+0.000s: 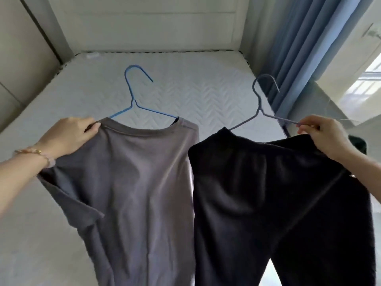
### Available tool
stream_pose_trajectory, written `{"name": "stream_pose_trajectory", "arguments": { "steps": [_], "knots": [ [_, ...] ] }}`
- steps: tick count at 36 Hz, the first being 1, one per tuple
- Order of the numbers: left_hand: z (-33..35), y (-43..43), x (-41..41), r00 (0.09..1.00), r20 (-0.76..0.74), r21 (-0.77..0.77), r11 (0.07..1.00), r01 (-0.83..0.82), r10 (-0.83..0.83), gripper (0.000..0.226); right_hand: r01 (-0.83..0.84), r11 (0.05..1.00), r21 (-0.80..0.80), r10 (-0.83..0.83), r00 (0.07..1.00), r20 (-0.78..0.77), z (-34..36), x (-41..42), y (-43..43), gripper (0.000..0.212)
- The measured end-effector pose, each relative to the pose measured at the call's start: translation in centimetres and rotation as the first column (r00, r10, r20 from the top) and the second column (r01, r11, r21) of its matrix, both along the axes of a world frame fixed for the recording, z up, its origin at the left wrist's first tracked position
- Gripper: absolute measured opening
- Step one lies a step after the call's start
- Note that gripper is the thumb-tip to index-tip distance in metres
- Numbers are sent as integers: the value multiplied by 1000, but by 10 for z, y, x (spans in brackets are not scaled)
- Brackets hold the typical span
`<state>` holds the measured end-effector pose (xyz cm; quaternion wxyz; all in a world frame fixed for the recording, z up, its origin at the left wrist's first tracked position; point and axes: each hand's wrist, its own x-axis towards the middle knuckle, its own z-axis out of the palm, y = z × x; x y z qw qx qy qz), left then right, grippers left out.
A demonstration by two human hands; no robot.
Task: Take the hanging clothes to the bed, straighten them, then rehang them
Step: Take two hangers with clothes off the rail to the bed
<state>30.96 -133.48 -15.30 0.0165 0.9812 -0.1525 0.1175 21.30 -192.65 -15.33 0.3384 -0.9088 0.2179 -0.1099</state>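
As seen from the head camera, two garments and two hangers are counted, one pair to each hand. The left hand [70, 135] is pinched, thumb against fingers, on the shoulder of a grey T-shirt [140, 182], where the arm of a blue hanger [134, 100] runs into the collar. The right hand [323, 135] is pinched on the outer arm of a pale grey hanger [259, 108], and the waistband of black trousers [278, 203] is gathered under its fingers. Both hooks are raised above and between the hands, and both garments are let hang below them, side by side, with their inner edges touching or nearly so.

One bed [195, 85], with a white quilted cover, is spread beyond the hands; its near part is hidden by the two garments. One white panel [144, 23] is set at its far end. One blue curtain [299, 48] is hung above the right hand, and the pale hanger's hook is seen against it. A bright window [369, 83] is glimpsed to the right of that hand. One gold bracelet [35, 151] is worn at the left wrist.
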Motion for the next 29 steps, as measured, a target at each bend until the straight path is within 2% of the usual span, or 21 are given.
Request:
{"name": "stream_pose_trajectory", "arguments": {
  "steps": [2, 6, 9, 11, 13, 18, 21, 25, 28, 29],
  "knots": [
    [-21, -10, 25, 999, 32, -9, 1000, -29, 29, 26, -28, 996, -80, 28, 1000, -1, -16, 36, -1, 19],
    [-77, -30, 81, 986, 123, 0, 994, -111, 110, 23, -4, 993, -121, 6, 1000, 17, -65, 106, -9, 24],
    [-125, -44, 120, 974, 137, 102, 976, -195, 180, 10, 37, 982, -186, -44, 999, -30, -119, 149, -18, 32],
    [-159, -61, 134, 953, 73, 133, 944, -300, 293, 21, 33, 972, -233, -64, 990, -125, -156, 166, -15, 48],
    [-195, -82, 135, 948, -44, 157, 940, -304, 314, 28, -46, 977, -210, -4, 973, -231, -192, 167, -1, 55],
    [-291, -120, 84, 916, -326, 195, 965, -176, 233, 37, -239, 967, -84, 193, 911, -365, -289, 118, 40, 49],
    [-333, -129, 26, 889, -426, 144, 983, -115, 167, 39, -291, 955, -46, 240, 859, -453, -337, 69, 47, 46],
    [-355, -126, -47, 878, -461, -81, 979, -185, 128, 33, -176, 983, 56, 182, 869, -459, -369, 1, 43, 43],
    [-347, -122, -97, 818, -540, -127, 942, -312, 199, 30, -39, 991, 126, 99, 854, -510, -370, -49, 38, 39],
    [-340, -122, -116, 798, -563, -135, 928, -348, 217, 30, -67, 987, 146, 131, 859, -495, -370, -61, 39, 43]
  ]
}}
